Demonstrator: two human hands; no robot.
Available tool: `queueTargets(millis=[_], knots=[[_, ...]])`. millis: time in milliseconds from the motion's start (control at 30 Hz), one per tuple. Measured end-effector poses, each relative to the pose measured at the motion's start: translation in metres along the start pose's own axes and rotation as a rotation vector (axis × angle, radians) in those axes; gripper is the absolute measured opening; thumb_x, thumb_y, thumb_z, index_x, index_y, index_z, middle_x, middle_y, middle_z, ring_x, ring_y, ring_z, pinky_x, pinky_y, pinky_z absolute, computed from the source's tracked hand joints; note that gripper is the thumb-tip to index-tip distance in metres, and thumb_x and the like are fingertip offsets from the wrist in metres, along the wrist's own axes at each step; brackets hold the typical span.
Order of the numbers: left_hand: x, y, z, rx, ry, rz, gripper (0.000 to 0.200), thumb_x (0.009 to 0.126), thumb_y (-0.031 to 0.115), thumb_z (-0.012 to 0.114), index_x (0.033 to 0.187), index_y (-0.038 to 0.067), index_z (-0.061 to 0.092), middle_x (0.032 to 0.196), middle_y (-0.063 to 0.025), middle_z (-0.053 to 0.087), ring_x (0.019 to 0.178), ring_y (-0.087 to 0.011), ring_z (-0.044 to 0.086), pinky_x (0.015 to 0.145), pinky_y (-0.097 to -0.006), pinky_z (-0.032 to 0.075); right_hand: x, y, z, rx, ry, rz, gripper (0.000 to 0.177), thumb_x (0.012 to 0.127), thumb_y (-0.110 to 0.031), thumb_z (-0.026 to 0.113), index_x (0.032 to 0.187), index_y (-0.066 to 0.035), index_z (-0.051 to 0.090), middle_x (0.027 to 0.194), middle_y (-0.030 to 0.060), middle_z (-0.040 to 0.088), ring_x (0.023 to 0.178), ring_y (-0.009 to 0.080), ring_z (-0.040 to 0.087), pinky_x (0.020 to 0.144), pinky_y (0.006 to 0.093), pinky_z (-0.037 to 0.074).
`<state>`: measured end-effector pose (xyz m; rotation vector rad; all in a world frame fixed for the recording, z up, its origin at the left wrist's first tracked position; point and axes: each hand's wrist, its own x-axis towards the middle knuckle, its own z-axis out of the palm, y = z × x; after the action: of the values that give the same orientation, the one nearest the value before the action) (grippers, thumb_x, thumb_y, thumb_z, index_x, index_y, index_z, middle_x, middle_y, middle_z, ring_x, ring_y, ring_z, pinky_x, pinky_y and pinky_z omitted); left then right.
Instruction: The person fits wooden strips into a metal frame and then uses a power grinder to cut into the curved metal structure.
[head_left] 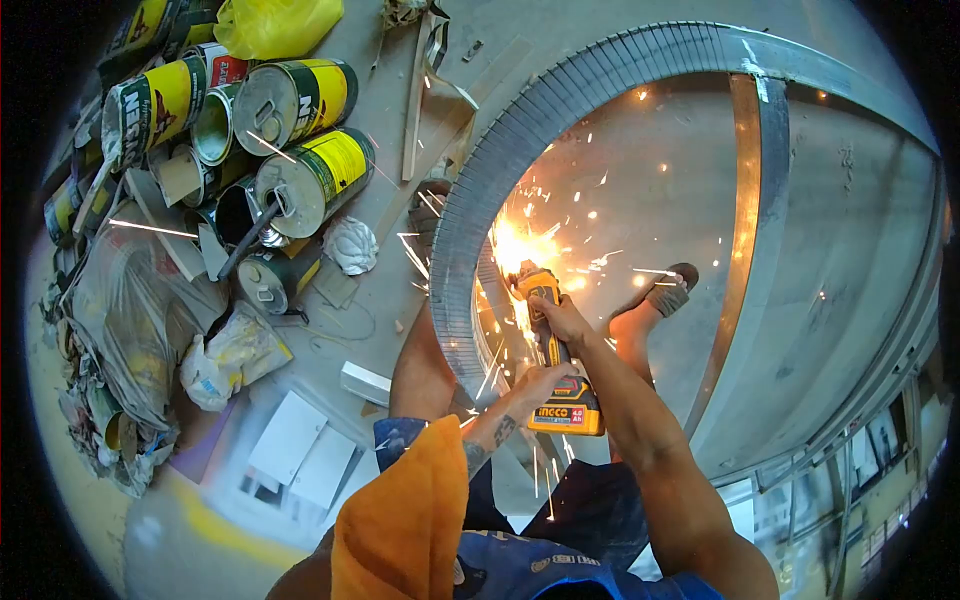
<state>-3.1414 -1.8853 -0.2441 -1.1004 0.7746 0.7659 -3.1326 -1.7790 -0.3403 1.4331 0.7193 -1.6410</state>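
A yellow and black cordless angle grinder [549, 347] is held in both hands, its head against the inner side of a curved, ribbed metal frame [462, 190]. Bright sparks [522, 243] burst from the contact and hide the disc. My right hand [566, 322] wraps round the grinder's body near its head. Lower down, my left hand [541, 388] grips the handle end, just above the battery [566, 412]. Both hands are closed on the tool.
Paint cans [318, 180] and a plastic bag of rubbish [135, 310] are piled at the left. A crossbar [742, 210] spans the frame. My sandalled foot [672, 290] is inside the frame, among flying sparks. An orange cloth [405, 515] hangs at my left shoulder.
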Motion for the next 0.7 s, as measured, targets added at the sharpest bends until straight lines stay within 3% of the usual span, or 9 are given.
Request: queueTargets(millis=[267,333,533,600,700], knots=[[0.006,-0.002,-0.005,-0.015,-0.005,0.013,0.031,0.087,0.033,0.065,0.095,0.003,0.070,0.078,-0.0087,0.072,0.061,-0.0198,0.070,0.058,-0.0329,0.060,-0.001,-0.003,0.000,-0.007,-0.085,-0.022,0.040,0.091,-0.039,0.068,0.102,-0.004,0.052,0.068,0.0076,0.061,0.048,0.0173,0.059,0.043,0.0341,0.053],[0.008,-0.002,-0.004,-0.019,-0.009,0.017,0.031,0.087,0.033,0.065,0.095,0.003,0.070,0.078,-0.0088,0.072,0.061,-0.0199,0.070,0.057,-0.0329,0.060,-0.001,-0.006,0.003,0.016,-0.056,-0.060,0.043,0.091,-0.039,0.068,0.106,-0.004,0.050,0.069,0.0081,0.061,0.047,0.0174,0.059,0.043,0.0345,0.053],[-0.005,0.004,0.002,0.042,0.028,0.052,0.031,0.087,0.033,0.066,0.093,0.003,0.069,0.077,-0.0092,0.072,0.061,-0.0203,0.070,0.057,-0.0334,0.060,0.004,-0.004,0.002,-0.065,0.097,0.087,0.059,0.088,-0.042,0.071,0.120,-0.001,0.043,0.077,0.0092,0.063,0.054,0.0169,0.061,0.045,0.0324,0.054],[-0.010,0.010,0.002,0.065,0.006,0.060,0.030,0.087,0.033,0.065,0.093,0.003,0.069,0.078,-0.0089,0.072,0.062,-0.0200,0.071,0.057,-0.0338,0.060,0.011,-0.004,0.002,-0.057,0.010,-0.122,0.063,0.087,-0.043,0.072,0.122,0.001,0.043,0.081,0.0095,0.063,0.057,0.0166,0.063,0.047,0.0319,0.054],[-0.011,0.010,0.003,0.035,0.014,-0.032,0.029,0.087,0.032,0.064,0.092,0.004,0.070,0.079,-0.0083,0.072,0.063,-0.0194,0.070,0.058,-0.0338,0.060,-0.004,-0.008,0.003,-0.020,0.010,0.024,0.049,0.090,-0.040,0.069,0.113,-0.003,0.049,0.074,0.0083,0.061,0.051,0.0166,0.060,0.044,0.0321,0.053]])
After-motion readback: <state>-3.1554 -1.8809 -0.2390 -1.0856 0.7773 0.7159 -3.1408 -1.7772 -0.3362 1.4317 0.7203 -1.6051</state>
